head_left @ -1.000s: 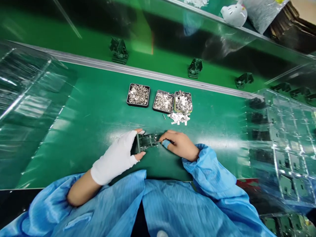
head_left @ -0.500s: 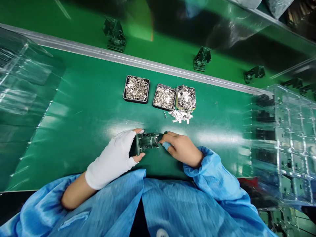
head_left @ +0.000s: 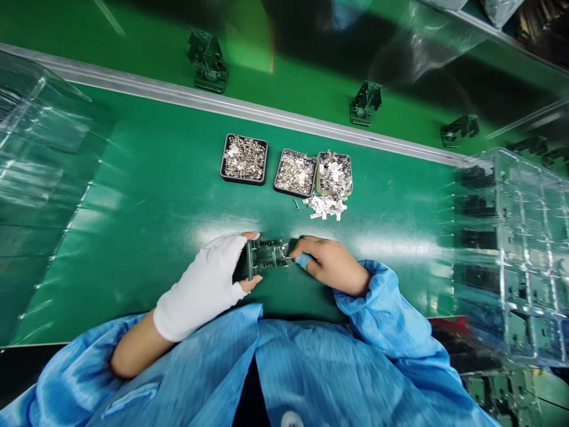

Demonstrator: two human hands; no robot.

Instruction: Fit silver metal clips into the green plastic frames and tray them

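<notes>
My left hand (head_left: 207, 279), in a white glove with bare fingertips, grips a dark green plastic housing (head_left: 267, 255) between thumb and fingers. The housing lies lengthwise above the mat, with an open frame and small parts inside. Close to its right end is my right hand (head_left: 326, 261), bare except for a blue wrap on one finger. Its fingers are pinched on a small thin metal part (head_left: 288, 257), mostly hidden by the fingertips. That part reaches the housing's right end; whether it sits inside cannot be made out.
Three small trays of shiny metal parts, a left tray (head_left: 244, 180), a middle tray (head_left: 293, 193) and a right tray (head_left: 349, 191), stand ahead. Loose metal plates (head_left: 326, 206) and a pin (head_left: 297, 204) lie before them. Clear plastic trays (head_left: 528, 255) flank the right. More housings (head_left: 365, 104) sit beyond the metal rail (head_left: 284, 121).
My right hand has shifted slightly right, and more of the thin metal part shows at its fingertips. My left hand keeps its hold on the housing, nearly still.
</notes>
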